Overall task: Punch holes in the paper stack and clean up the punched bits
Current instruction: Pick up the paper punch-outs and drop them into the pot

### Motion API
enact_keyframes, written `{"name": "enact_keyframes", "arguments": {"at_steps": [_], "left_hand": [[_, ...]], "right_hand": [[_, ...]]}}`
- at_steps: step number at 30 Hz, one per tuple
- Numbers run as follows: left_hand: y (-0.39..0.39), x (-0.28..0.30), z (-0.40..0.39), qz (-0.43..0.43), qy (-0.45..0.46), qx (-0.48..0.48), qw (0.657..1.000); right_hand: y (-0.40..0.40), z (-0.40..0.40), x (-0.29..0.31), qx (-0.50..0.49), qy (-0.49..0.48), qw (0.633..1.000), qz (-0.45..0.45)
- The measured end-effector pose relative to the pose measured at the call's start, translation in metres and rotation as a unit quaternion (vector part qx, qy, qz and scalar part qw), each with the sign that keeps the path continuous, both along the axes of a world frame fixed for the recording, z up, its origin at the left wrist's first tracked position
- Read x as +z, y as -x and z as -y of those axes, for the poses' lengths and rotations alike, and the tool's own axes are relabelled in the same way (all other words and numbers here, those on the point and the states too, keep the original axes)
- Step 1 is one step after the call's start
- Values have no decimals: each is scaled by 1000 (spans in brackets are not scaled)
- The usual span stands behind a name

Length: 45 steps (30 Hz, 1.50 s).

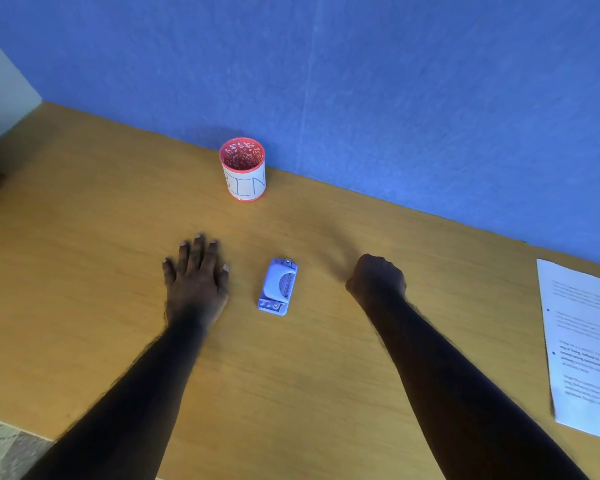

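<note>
A small pale blue hole punch [278, 286] lies on the wooden table [101, 237] between my hands. My left hand [196, 275] rests flat on the table to its left, fingers spread, holding nothing. My right hand [376, 277] is curled into a fist to the right of the punch, apart from it, and nothing shows in it. The paper stack [584, 351], white with printed text, lies at the table's right edge, partly cut off by the frame. A red cup labelled BIN [244, 171] stands upright at the back, near the wall.
A blue wall [361, 81] runs along the far edge of the table. The table's front left corner and a patch of grey floor [4, 448] show at the bottom left.
</note>
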<state>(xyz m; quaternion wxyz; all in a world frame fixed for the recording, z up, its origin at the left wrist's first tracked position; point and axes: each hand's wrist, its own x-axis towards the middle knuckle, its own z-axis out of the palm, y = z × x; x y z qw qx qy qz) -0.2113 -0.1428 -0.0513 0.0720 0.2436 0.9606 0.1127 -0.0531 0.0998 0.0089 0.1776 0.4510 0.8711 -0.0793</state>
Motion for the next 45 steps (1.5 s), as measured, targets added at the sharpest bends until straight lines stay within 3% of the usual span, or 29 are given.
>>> {"name": "enact_keyframes", "arguments": {"at_steps": [4,7,12,14,18,22,25,29,36,45], "left_hand": [[1,-3,0,-9,1,-5,1000],[1,-5,0,-12,7,-1,1000],[1,-4,0,-14,7,-7,1000],[1,-4,0,-13,6,-10,1000],[0,-3,1,-13,5,-8,1000],[0,-3,0,-10,-1,-4,1000],[1,-3,0,-12,1,-3,1000],[2,-4,-1,-15,1,-2,1000],[1,-3,0,-16,4,-2,1000],[-1,-1,0,-16,-10,-2,1000]], "right_hand": [[-6,2,-5,-2,9,1000,-20],[-19,-10,-5,-43,73,994,-71],[-46,-39,4,-177,168,928,-281],[-51,-43,12,-199,196,904,-325],[-38,-49,27,-176,200,890,-371],[-25,-49,25,-108,210,944,-232],[-34,-30,14,-40,124,981,-142],[-35,-13,7,-73,73,988,-116],[-29,-10,12,-11,47,997,-68],[-6,-8,19,-23,39,999,-14]]}}
